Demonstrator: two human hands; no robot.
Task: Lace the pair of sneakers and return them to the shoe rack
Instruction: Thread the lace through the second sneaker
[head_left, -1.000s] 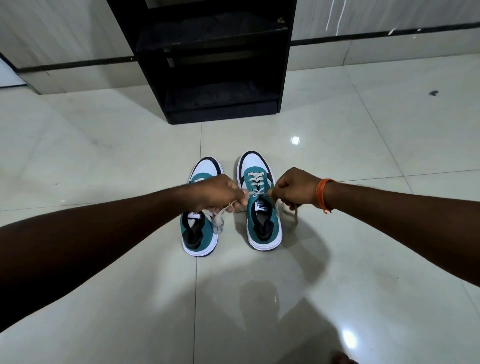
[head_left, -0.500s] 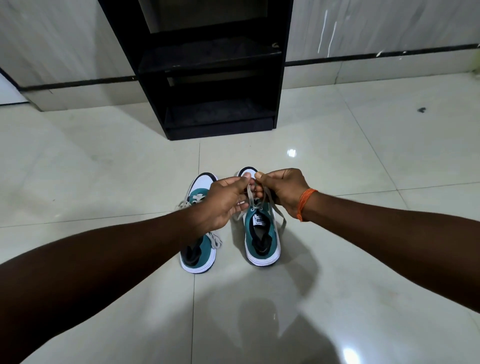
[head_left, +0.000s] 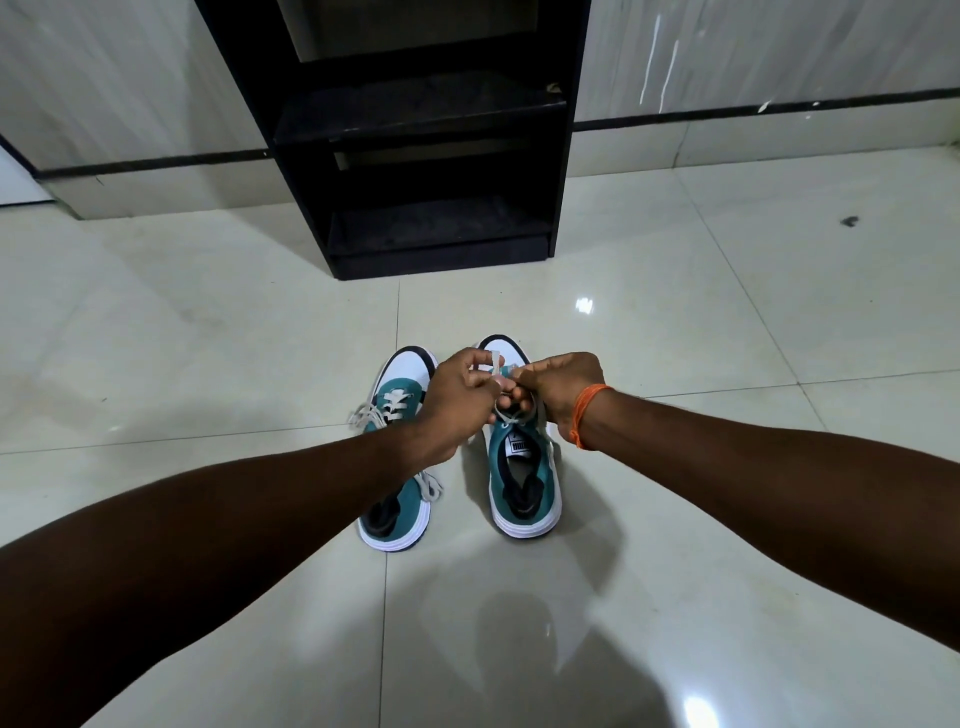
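On the tiled floor (head_left: 208, 364), the left sneaker (head_left: 397, 452) sits with its white lace (head_left: 374, 413) threaded but lying loose and untied, its ends spilling to either side. Just above it the left hand (head_left: 457, 400) is pinched on a lace end (head_left: 496, 364) of the right sneaker (head_left: 524, 478), and the right hand (head_left: 558, 387), orange thread (head_left: 584, 415) at its wrist, is closed on the other end. A second ago the hands were spread apart, pulling the lace taut; now they have come together over the tongue, touching, which suggests the tightening is done and a knot or bow is being formed. Both shoes stand side by side, well short of the black shoe rack (head_left: 431, 130) beyond them, so the return is not yet begun.
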